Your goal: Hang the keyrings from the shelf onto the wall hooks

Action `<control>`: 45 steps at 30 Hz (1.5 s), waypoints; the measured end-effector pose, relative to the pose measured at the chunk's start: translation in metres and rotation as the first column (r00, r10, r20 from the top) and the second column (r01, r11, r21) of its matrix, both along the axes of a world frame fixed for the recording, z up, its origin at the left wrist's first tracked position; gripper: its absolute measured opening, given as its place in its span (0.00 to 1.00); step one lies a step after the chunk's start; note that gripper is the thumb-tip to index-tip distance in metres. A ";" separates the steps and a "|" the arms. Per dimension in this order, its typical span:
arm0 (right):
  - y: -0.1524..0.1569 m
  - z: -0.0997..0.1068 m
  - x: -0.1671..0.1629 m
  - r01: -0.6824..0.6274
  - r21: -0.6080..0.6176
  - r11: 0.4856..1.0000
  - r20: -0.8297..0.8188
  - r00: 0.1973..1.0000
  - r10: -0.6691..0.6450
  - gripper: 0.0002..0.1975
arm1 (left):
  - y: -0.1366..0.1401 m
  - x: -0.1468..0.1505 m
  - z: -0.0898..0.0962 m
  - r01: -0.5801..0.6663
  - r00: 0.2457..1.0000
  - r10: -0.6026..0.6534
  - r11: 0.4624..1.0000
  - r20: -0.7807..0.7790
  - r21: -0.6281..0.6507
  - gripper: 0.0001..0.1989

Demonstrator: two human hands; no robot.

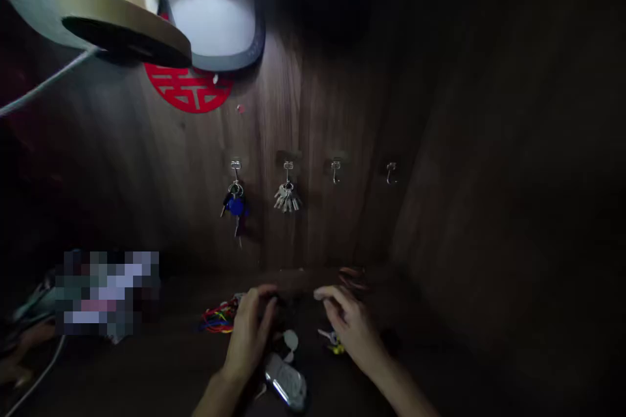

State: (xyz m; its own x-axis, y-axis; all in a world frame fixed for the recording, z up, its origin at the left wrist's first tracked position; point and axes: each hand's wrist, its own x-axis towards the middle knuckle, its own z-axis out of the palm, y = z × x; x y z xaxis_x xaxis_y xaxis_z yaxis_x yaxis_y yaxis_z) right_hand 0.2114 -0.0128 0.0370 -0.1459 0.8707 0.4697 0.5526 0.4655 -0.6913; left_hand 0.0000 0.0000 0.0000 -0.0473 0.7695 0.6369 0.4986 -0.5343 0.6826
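Observation:
My left hand (250,329) hovers over the dark wooden surface beside a bundle of red, yellow and blue cords (218,316). Its fingers are bent, with thumb and index apart, and I see nothing between them. Opposite it, my right hand (353,329) has loosely curled fingers, also apart. Below the right hand's fingers lies a small key with a yellow part (335,344). Between my forearms is a shiny silver oblong object (287,383), with a pale round disc (291,339) at its upper end. The space between the hands is too dark to make out small things.
On the wooden back wall hang keys with a blue tag (235,206) and a bunch of silver keys (287,198). Two bare hooks (335,171) are to their right. A lit lamp (210,19) and tape roll (127,26) are above. Brown coiled item (355,277) lies behind.

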 end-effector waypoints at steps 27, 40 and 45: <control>0.061 0.061 -0.003 -0.093 -0.162 0.982 -0.786 0.615 -0.071 0.22 | 0.007 0.001 -0.007 0.038 0.995 -0.022 0.986 0.100 -0.163 0.12; 0.099 0.131 0.010 -0.029 0.065 0.997 -0.844 0.531 0.071 0.15 | 0.013 -0.001 -0.012 0.025 0.999 -0.017 0.980 0.040 -0.196 0.11; 0.109 0.132 0.010 -0.043 0.035 0.998 -0.848 0.527 0.052 0.17 | 0.014 0.000 -0.014 0.024 1.000 -0.020 0.978 0.021 -0.207 0.12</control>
State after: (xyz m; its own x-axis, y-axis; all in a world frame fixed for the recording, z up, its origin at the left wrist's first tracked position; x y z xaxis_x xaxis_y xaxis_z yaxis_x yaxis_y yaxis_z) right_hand 0.2213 0.0957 0.1694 0.2844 0.8703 0.4022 -0.3153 0.4811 -0.8180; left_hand -0.0004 0.0145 -0.0139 -0.0391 0.8856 0.4629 0.4747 -0.3912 0.7885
